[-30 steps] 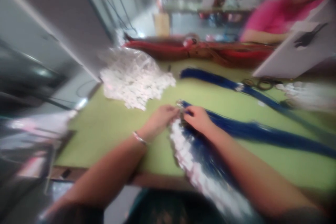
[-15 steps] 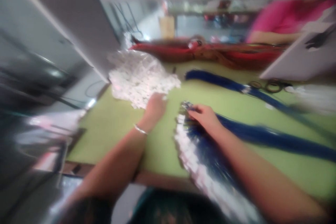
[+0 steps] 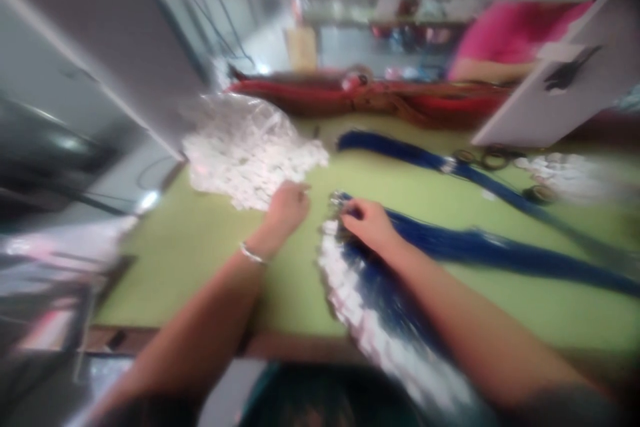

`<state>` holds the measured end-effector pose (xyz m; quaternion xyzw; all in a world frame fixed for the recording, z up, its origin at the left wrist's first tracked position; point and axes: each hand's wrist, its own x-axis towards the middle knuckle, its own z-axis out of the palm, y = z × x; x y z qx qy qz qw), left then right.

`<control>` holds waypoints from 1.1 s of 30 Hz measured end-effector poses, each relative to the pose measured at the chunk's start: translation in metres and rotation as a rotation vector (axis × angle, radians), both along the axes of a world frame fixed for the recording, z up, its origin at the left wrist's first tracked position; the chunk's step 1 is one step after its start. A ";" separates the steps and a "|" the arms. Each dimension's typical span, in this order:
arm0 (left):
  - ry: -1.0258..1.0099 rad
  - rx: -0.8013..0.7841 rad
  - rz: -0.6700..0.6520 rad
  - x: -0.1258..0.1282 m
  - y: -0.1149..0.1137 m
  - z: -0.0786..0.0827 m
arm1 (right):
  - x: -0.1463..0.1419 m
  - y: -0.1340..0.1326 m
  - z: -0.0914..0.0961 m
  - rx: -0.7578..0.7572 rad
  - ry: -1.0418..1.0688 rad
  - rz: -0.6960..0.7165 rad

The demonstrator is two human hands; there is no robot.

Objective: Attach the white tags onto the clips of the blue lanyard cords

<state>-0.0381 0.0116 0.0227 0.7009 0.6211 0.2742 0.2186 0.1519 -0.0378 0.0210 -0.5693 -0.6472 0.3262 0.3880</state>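
My left hand [image 3: 289,208], a bracelet at its wrist, is closed in a pinch at the front edge of a heap of small white pieces [image 3: 250,160] spilling from a clear plastic bag [image 3: 260,110]. Whatever lies between its fingertips is too blurred to name. My right hand [image 3: 369,221] pinches the end of a bundle of blue wires [image 3: 465,245], where small shiny tips [image 3: 336,199] show. Beneath my right forearm lie more blue wires with white pieces [image 3: 345,293] along their ends, hanging over the table's front edge.
A second blue wire bundle [image 3: 390,147] lies farther back on the green table [image 3: 200,260]. Behind it stretch red and brown wire bundles [image 3: 310,97]. Rolls of tape [image 3: 495,158] and another white heap [image 3: 565,173] are at right. Grey panels [image 3: 555,93] flank the table. A person in pink [image 3: 505,40] sits beyond.
The whole view has shifted, so the scene sits farther left. My left hand has drawn slightly back from the white heap, its fingers pinched. My right hand stays at the wire ends.
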 end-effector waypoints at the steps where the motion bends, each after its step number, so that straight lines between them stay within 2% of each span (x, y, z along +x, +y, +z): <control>1: -0.163 -0.102 -0.016 0.002 -0.003 0.001 | 0.000 -0.001 -0.001 0.017 -0.002 -0.002; 3: -0.495 -0.328 -0.057 0.005 -0.010 0.003 | 0.000 -0.002 -0.001 0.051 -0.004 -0.002; 5: -0.731 -0.479 -0.103 0.010 -0.016 0.002 | 0.000 -0.003 -0.002 0.085 -0.015 -0.002; 8: -0.891 -0.587 -0.177 0.018 -0.021 -0.002 | 0.000 -0.005 -0.002 0.114 -0.036 -0.014; 11: -0.974 -0.626 -0.215 0.023 -0.022 -0.007 | 0.000 -0.005 -0.003 0.127 -0.049 -0.023; 15: -1.022 -0.661 -0.256 0.024 -0.022 -0.009 | -0.001 -0.005 -0.005 0.146 -0.086 -0.024; 20: -1.063 -0.660 -0.246 0.027 -0.026 0.001 | -0.001 -0.005 -0.005 0.165 -0.159 -0.008; 25: -0.999 -0.662 -0.209 0.028 -0.028 0.006 | 0.000 -0.007 -0.003 0.171 -0.146 -0.025; 28: -0.946 -0.657 -0.240 0.026 -0.028 0.004 | 0.000 -0.007 -0.003 0.165 -0.153 -0.024; 33: -0.805 -0.535 -0.181 0.026 -0.029 -0.002 | -0.002 -0.007 -0.002 0.166 -0.246 -0.010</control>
